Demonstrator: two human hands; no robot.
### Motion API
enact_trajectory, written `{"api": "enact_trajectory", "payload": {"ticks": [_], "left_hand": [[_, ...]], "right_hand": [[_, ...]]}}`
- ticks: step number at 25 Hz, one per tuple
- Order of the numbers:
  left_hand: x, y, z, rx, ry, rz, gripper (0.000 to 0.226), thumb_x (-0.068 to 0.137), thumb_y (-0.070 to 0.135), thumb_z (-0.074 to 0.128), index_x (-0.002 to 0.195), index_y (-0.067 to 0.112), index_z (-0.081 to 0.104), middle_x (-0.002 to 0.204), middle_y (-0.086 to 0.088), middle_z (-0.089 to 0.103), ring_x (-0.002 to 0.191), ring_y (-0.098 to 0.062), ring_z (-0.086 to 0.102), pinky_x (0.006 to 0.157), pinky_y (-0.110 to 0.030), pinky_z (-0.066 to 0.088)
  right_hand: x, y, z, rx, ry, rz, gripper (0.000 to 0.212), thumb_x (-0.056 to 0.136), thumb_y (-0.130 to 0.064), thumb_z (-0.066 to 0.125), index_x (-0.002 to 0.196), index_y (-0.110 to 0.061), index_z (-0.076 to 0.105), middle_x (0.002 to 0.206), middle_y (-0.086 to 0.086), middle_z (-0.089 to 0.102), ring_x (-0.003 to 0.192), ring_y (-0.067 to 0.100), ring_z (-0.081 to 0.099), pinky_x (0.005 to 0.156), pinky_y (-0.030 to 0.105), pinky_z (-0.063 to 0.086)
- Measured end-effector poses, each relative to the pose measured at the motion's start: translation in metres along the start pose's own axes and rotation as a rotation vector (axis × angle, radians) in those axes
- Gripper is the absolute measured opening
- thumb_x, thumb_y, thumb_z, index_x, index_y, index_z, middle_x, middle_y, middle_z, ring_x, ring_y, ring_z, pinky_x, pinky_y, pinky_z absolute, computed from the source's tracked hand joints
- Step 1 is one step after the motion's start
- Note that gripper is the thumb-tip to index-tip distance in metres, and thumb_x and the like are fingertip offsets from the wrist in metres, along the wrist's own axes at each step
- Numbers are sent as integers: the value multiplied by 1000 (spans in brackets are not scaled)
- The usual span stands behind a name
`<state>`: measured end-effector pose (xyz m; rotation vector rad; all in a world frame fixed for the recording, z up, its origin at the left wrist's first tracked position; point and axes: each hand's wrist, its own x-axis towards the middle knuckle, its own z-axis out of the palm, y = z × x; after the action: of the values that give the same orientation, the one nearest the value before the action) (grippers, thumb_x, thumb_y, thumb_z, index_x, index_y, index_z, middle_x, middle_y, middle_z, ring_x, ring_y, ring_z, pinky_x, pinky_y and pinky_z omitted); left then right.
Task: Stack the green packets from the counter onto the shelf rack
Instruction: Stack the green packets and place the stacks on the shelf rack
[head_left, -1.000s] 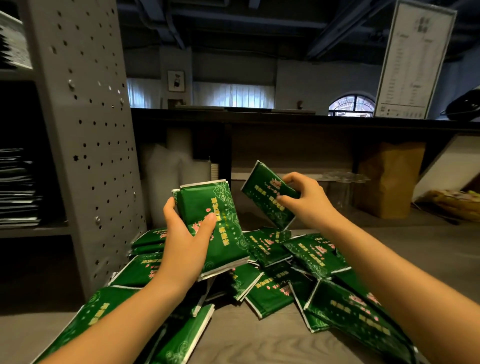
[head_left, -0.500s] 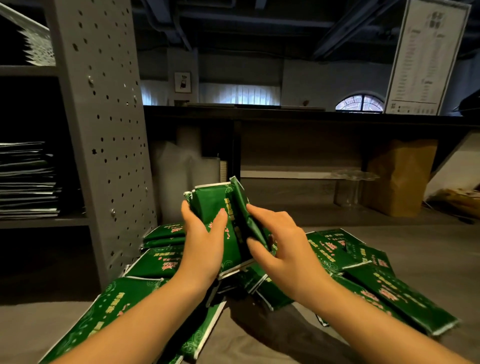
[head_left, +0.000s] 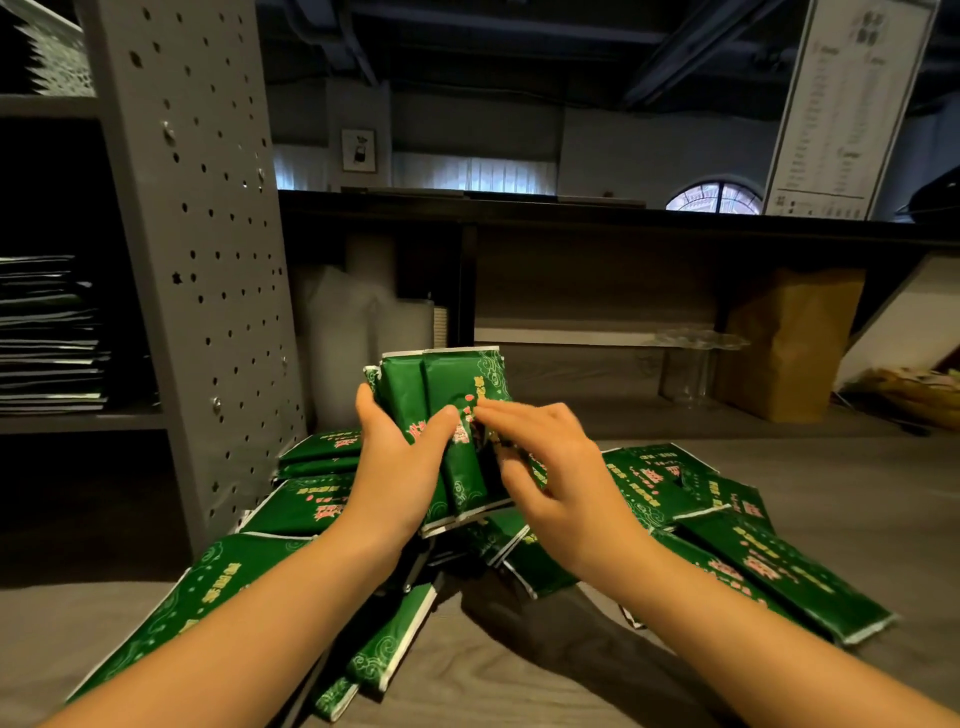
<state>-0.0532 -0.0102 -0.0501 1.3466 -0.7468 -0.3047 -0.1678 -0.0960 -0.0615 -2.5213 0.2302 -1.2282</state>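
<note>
Flat glossy green packets (head_left: 445, 385), left hand (head_left: 395, 467)

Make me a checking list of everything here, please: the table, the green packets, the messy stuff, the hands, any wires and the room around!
Surface: grey wood-grain counter, partly covered by packets.
Job's things: bundle of green packets held upright; loose green packets scattered on the counter; shelf rack at left, with a flat stack on one shelf.
Clutter: brown paper bag, clear stand, white rolls at the counter's back.
Hands: left hand grips the bundle; right hand touches its front, grip blurred.
Cables: nothing seen.
Surroundings: tall printed sign, arched window, dark ceiling.
</note>
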Motion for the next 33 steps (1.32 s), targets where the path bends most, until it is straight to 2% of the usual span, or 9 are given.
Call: {"api": "enact_trajectory", "payload": {"ticks": [4,8,14,16,21,24,28,30,33], "left_hand": [[-3,2,3,-61,-81,-25,58,90,18,57,139,24,25,114,-2,61,99,-16,63,81,-32,53],[-10,1,8,-130,-192,-108,35,92,12,51,125,23,44,104,-7,66,90,-20,66,71,-36,55],[-18,3,11,-158,-219,-23,42,95,11,38,134,28,40,108,-6,65,93,-19,65,69,-32,54],[-22,2,13,-146,-222,52,51,94,16,48,140,29,32,114,0,65,100,-13,65,80,-28,55],[-23,3,13,-86,-215,164,69,85,4,61,139,30,26,111,6,63,89,-1,67,73,-17,55],[-16,4,9,-34,-194,218,66,85,2,62,131,33,27,114,3,59,84,4,66,63,-12,52],[-14,4,8,6,-192,228,69,84,2,63,131,35,24,115,0,57,76,6,66,56,-9,49],[-14,5,8,-2,-194,221,71,84,4,63,135,33,24,112,1,58,73,5,66,56,-10,50],[-16,5,8,-27,-205,207,75,85,3,62,141,32,21,115,4,55,74,10,64,54,-8,49]], "right_hand": [[2,5,-5,219,73,234,48,94,-33,47,140,-30,36,134,-15,43,125,2,39,102,13,29],[2,-4,-7,729,-49,423,42,97,-11,44,135,-30,39,112,-5,66,96,5,66,75,21,54],[-5,-6,7,707,-67,414,70,98,-17,47,150,-34,4,129,-16,55,114,-1,56,97,24,48],[-4,-7,8,798,-60,433,70,98,-20,45,149,-40,0,138,-7,50,112,2,58,92,20,50],[-1,-5,5,996,-80,466,70,93,-24,42,149,-40,5,135,-2,54,104,5,64,84,21,54],[5,-2,-16,764,-178,376,54,98,-21,34,149,-34,19,126,-17,56,106,-2,61,82,16,52],[12,38,-49,-90,-221,298,40,100,-23,40,139,-28,42,130,-6,55,120,19,53,101,41,44],[13,64,-63,-477,-324,387,32,97,-26,45,128,-22,53,126,2,58,114,21,54,95,40,47],[9,86,-72,-686,-487,615,27,95,-33,49,111,-11,57,118,11,60,106,29,57,83,38,48]]}}
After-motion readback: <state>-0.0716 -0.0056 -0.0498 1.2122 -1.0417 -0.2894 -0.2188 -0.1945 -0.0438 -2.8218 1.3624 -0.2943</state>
